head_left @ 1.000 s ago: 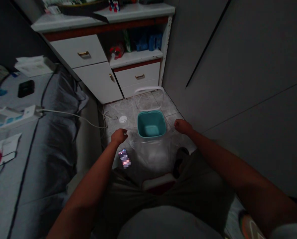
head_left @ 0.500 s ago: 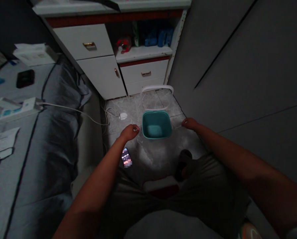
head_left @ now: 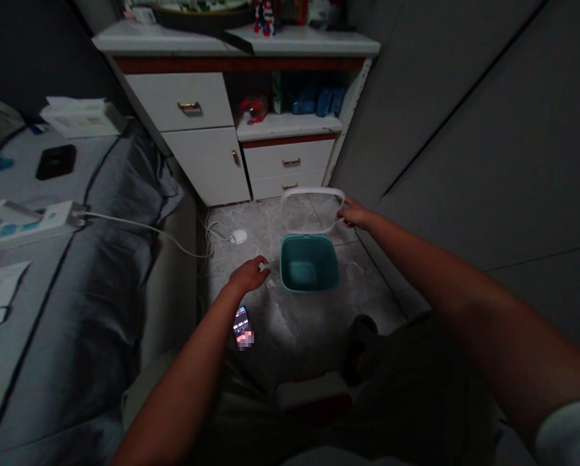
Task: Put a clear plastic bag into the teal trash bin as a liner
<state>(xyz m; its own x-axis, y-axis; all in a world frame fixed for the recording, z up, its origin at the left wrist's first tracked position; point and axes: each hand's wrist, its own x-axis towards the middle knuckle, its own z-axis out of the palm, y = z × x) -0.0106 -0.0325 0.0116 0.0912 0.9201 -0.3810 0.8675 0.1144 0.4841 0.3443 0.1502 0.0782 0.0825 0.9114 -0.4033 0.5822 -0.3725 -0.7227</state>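
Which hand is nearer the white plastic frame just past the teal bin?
The right hand: its fingertips are at the right edge of the white plastic frame. The left hand is farther off, below and left of the frame, beside the teal bin.

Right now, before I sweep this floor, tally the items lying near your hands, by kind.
Teal bin: 1
White plastic hoop: 1
Phone: 1
Small white round object: 1
White cable: 1
Total: 5
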